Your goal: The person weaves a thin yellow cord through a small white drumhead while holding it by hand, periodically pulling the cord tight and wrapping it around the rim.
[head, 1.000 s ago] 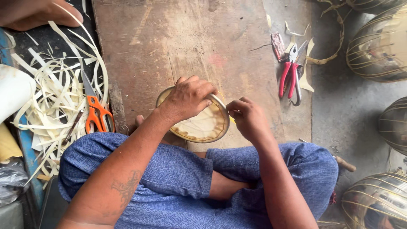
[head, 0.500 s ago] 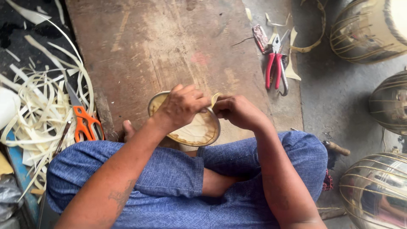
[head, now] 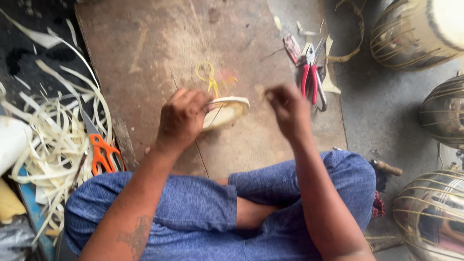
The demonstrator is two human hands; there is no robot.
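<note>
Pale woven disc (head: 228,111): tilted on edge above the wooden board (head: 159,53), gripped at its near rim by the left hand (head: 181,120), fingers closed on it. A yellow strand (head: 209,79) loops up from the disc. Right hand (head: 289,107) is raised just beside the disc, apart from it, blurred (its grip cannot be told). Red-handled pliers (head: 311,79) lie at the board's right edge; orange-handled scissors (head: 100,147) rest among pale strips (head: 53,140) to the left.

Rough worn wooden board (head: 159,43), matt.
</note>
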